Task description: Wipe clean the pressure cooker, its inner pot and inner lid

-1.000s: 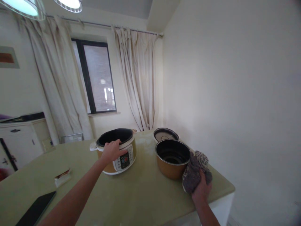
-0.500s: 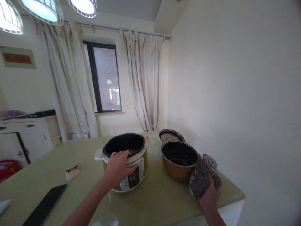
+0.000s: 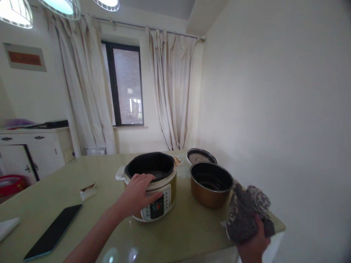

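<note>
My left hand (image 3: 138, 195) lies on the front rim of a gold and white electric cooker (image 3: 152, 186), fingers wrapped over the rim above its control panel; the cooker stands uncovered with a dark inside. My right hand (image 3: 253, 243) grips a bunched grey patterned cloth (image 3: 244, 215) at the table's right front corner, lifted just off the surface. A bronze inner pot (image 3: 211, 184) with a dark lining stands to the right of the cooker, close to the cloth. Behind the pot a round lid (image 3: 201, 156) lies flat.
The pale green table (image 3: 82, 223) also holds a black phone (image 3: 53, 232), a small box (image 3: 87, 190) and a white paper (image 3: 8, 226) at the left edge. A white wall is close on the right. A white cabinet (image 3: 30, 149) and curtained window stand behind.
The view has shifted closer and left. My right hand pulled the cloth away from the inner pot, toward me and the table's corner. My left hand stayed on the cooker's rim.
</note>
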Tool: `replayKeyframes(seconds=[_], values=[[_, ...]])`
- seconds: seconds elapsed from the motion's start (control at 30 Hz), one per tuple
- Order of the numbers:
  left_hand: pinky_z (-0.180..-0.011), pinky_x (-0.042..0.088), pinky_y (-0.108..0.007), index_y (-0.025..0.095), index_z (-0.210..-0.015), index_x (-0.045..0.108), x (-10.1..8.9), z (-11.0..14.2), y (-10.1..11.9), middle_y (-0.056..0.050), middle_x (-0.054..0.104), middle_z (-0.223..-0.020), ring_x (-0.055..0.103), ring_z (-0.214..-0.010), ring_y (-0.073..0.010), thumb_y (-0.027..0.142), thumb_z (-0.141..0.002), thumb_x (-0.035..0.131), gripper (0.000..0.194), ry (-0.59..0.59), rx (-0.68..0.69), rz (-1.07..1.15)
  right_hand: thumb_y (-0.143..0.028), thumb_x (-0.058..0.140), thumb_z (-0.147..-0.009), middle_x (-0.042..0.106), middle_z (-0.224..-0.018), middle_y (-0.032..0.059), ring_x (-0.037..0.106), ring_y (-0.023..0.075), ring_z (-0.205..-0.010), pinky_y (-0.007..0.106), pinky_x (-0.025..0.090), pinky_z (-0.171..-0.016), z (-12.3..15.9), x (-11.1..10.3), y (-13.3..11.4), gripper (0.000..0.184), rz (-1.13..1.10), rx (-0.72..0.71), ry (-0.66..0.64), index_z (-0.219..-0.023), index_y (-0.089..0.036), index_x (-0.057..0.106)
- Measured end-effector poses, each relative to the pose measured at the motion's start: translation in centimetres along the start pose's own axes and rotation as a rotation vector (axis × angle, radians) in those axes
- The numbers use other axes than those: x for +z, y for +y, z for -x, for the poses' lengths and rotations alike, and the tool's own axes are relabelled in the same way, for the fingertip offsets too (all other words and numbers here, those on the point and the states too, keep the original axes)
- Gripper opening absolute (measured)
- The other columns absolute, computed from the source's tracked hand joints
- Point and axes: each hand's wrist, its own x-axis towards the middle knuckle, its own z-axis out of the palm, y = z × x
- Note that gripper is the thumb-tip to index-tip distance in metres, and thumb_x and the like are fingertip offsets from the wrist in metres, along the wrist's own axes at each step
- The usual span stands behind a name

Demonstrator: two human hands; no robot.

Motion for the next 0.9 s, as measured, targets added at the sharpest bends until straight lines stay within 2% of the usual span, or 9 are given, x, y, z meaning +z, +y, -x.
replayKeyframes(seconds=[0.07,0.13,0.27,0.4,0.53,0.6,0.7,0.77,0.9], values=[[-0.103,0.049,-0.044,0.026,-0.12,0.072,-0.1,0.2,-0.6,-0.007,0.078,-0.12,0.069,-0.112,-0.0283,0.059,-0.097,0.062,0.042,0.086,0.012,0.105,-0.056,0.083,-0.069,0.071,-0.131,0.006,0.072,0.027,-0.101,0.04,0.065,-0.074,1.3,1.4,-1.6,0.075,-0.009,-0.098,0.08,-0.135,-0.026,0.064],[-0.103,0.049,-0.042,0.026,-0.121,0.073,0.1,0.4,-1.6,-0.007,0.077,-0.121,0.068,-0.115,-0.0268,0.055,-0.103,0.052,0.039,0.227,-0.015,0.176,-0.053,0.086,-0.069,0.072,-0.121,0.0064,0.07,0.0253,-0.099,0.04,0.062,-0.083,2.9,4.1,-3.9,0.066,0.015,-0.263,0.013,-0.123,-0.021,0.068],[-0.11,0.045,-0.048,0.025,-0.111,0.075,1.3,0.8,-3.6,-0.008,0.079,-0.115,0.068,-0.114,-0.0279,0.047,-0.106,0.042,0.04,0.45,-0.119,0.123,-0.047,0.08,-0.082,0.072,-0.107,0.0058,0.067,0.024,-0.099,0.042,0.056,-0.098,6.1,12.4,-8.3,0.044,0.342,-0.699,-0.493,-0.115,-0.02,0.069],[-0.115,0.042,-0.049,0.025,-0.091,0.074,2.9,1.1,-4.2,-0.007,0.08,-0.101,0.071,-0.104,-0.0253,0.038,-0.107,0.033,0.046,0.508,-0.143,0.079,-0.043,0.069,-0.092,0.071,-0.121,0.0117,0.064,0.0267,-0.116,0.043,0.049,-0.108,9.0,21.7,-8.5,0.039,0.579,-0.992,-1.071,-0.124,-0.02,0.07],[-0.116,0.043,-0.048,0.024,-0.092,0.075,3.8,1.2,-4.1,-0.008,0.08,-0.102,0.072,-0.107,-0.0243,0.033,-0.106,0.029,0.049,0.584,-0.135,0.077,-0.059,0.068,-0.092,0.076,-0.12,0.0108,0.068,0.028,-0.113,0.04,0.05,-0.103,11.6,28.1,-5.6,0.049,1.08,-0.951,-1.694,-0.123,-0.021,0.074],[-0.117,0.043,-0.048,0.023,-0.097,0.076,4.0,1.1,-4.2,-0.009,0.08,-0.105,0.072,-0.109,-0.0245,0.032,-0.106,0.026,0.051,0.613,-0.125,0.072,-0.07,0.063,-0.091,0.079,-0.116,0.0104,0.071,0.0309,-0.109,0.041,0.052,-0.097,12.8,29.9,-4.7,0.055,1.38,-0.865,-1.806,-0.117,-0.024,0.078],[-0.118,0.042,-0.049,0.02,-0.108,0.076,4.5,1.1,-4.4,-0.011,0.08,-0.11,0.071,-0.112,-0.0248,0.03,-0.106,0.024,0.053,0.655,-0.098,0.079,-0.073,0.061,-0.087,0.078,-0.12,0.0134,0.071,0.0362,-0.11,0.044,0.053,-0.092,14.7,31.7,-4.4,0.061,1.642,-0.79,-1.824,-0.12,-0.024,0.079],[-0.119,0.041,-0.049,0.019,-0.116,0.075,5.0,1.1,-4.5,-0.012,0.079,-0.117,0.07,-0.116,-0.025,0.03,-0.107,0.023,0.054,0.678,-0.077,0.094,-0.066,0.061,-0.088,0.077,-0.121,0.0159,0.072,0.0358,-0.108,0.043,0.055,-0.087,16.2,32.6,-4.3,0.06,1.683,-0.722,-1.878,-0.123,-0.02,0.078],[-0.121,0.041,-0.051,0.014,-0.147,0.058,5.7,0.9,-4.5,-0.017,0.068,-0.143,0.061,-0.136,-0.0274,0.036,-0.109,0.02,0.058,0.757,-0.099,0.16,-0.046,0.051,-0.097,0.079,-0.111,0.0123,0.072,0.0253,-0.093,0.033,0.054,-0.078,18.7,34.1,-2.7,0.044,1.463,-0.561,-2.174,-0.108,-0.014,0.079]])
